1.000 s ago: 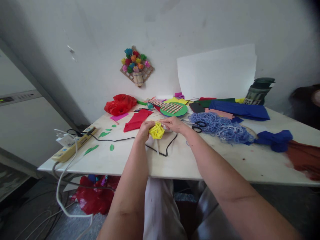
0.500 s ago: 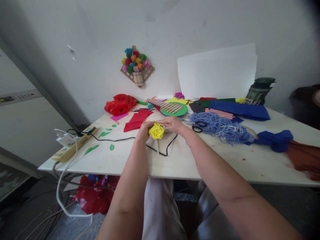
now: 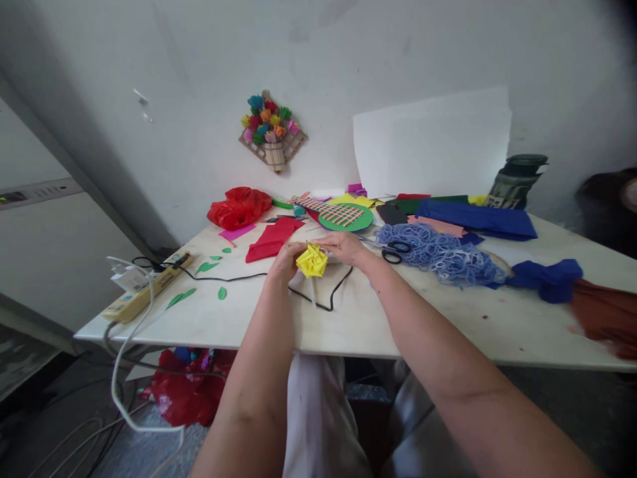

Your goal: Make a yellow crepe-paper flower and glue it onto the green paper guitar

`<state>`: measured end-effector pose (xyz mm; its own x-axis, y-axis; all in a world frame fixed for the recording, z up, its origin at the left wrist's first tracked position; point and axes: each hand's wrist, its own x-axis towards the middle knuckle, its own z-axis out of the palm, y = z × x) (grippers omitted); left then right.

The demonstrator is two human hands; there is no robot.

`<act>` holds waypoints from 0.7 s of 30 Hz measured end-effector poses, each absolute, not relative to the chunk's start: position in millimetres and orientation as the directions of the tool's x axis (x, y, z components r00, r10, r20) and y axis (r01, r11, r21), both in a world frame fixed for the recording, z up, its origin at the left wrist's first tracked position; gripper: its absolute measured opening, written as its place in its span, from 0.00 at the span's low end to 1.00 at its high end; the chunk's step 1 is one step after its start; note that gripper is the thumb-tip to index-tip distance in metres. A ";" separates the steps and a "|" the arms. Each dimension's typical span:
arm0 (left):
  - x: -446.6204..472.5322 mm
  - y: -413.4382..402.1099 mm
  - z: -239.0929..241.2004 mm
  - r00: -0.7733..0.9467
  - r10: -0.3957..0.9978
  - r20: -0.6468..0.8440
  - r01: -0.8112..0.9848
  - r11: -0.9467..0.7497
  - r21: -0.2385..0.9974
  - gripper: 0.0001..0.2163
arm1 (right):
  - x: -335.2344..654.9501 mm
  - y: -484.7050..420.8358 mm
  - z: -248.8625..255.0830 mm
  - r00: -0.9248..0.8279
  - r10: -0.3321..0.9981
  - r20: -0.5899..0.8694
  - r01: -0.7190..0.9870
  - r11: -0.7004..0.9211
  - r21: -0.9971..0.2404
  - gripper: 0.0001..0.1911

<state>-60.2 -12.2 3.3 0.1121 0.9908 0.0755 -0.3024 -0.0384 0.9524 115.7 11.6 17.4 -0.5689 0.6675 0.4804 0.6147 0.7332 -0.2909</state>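
A yellow paper flower (image 3: pixel 312 261) with folded petals faces me between my two hands, low over the table. My left hand (image 3: pixel 287 260) is curled against its left side, the fingertips passing behind it. From the right, my right hand (image 3: pixel 344 246) reaches across to its upper edge, fingers closed at the petals; the fingertips are partly hidden. Just under that hand shows part of a white object (image 3: pixel 339 260), mostly covered, where a black cord (image 3: pixel 332 307) comes up. Below the flower a pale, translucent stick (image 3: pixel 313 292) points toward me.
Black-handled scissors (image 3: pixel 393 253) and tangled blue yarn (image 3: pixel 438 255) lie to the right. Red paper (image 3: pixel 275 240) and green paper leaves (image 3: pixel 206 267) are to the left, near a power strip (image 3: pixel 127 307). A green lute-shaped craft (image 3: pixel 355 218) lies behind; a dark bottle (image 3: pixel 515 182) stands far right.
My hands and the flower stay in nearly the same place. The flower appears very slightly turned between the fingers.
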 end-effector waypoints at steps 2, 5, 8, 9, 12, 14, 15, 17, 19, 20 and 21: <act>-60.9 -11.5 2.6 0.118 0.990 0.071 -0.288 -0.034 0.957 0.09 | 115.1 9.5 18.9 -0.573 0.673 0.468 0.640 0.724 -0.256 0.18; -62.1 -10.1 1.4 0.119 0.991 0.068 -0.280 -0.032 0.960 0.10 | 113.9 6.2 20.9 -0.578 0.676 0.457 0.664 0.715 -0.218 0.18; -62.9 -8.7 0.6 0.122 0.990 0.064 -0.280 -0.027 0.960 0.10 | 112.4 3.4 22.3 -0.579 0.685 0.441 0.682 0.704 -0.199 0.18; -62.9 -8.4 0.5 0.124 0.990 0.062 -0.279 -0.025 0.960 0.09 | 112.0 2.8 22.6 -0.578 0.690 0.435 0.687 0.699 -0.196 0.18; -62.5 -7.7 0.2 0.119 0.991 0.065 -0.282 -0.029 0.959 0.08 | 111.3 2.3 22.3 -0.577 0.693 0.431 0.691 0.696 -0.194 0.18; -62.4 -7.2 -0.3 0.107 0.992 0.070 -0.285 -0.037 0.958 0.07 | 111.2 3.4 21.2 -0.578 0.686 0.442 0.686 0.702 -0.191 0.18; -62.4 -6.9 -0.6 0.099 0.993 0.070 -0.284 -0.040 0.958 0.06 | 111.3 4.1 20.6 -0.578 0.681 0.449 0.683 0.705 -0.191 0.18; -62.8 -6.3 -1.3 0.085 0.994 0.068 -0.274 -0.042 0.961 0.05 | 111.4 5.4 19.5 -0.577 0.676 0.458 0.678 0.709 -0.192 0.18; -63.5 -6.0 -1.8 0.081 0.994 0.068 -0.258 -0.045 0.965 0.05 | 111.4 5.7 19.3 -0.577 0.677 0.458 0.675 0.710 -0.199 0.18; -63.8 -6.0 -1.8 0.079 0.994 0.074 -0.253 -0.051 0.966 0.05 | 111.3 5.5 19.5 -0.577 0.679 0.455 0.674 0.710 -0.204 0.18; -64.0 -6.3 -1.6 0.080 0.994 0.079 -0.250 -0.057 0.967 0.05 | 111.2 5.1 20.0 -0.576 0.682 0.451 0.674 0.708 -0.211 0.18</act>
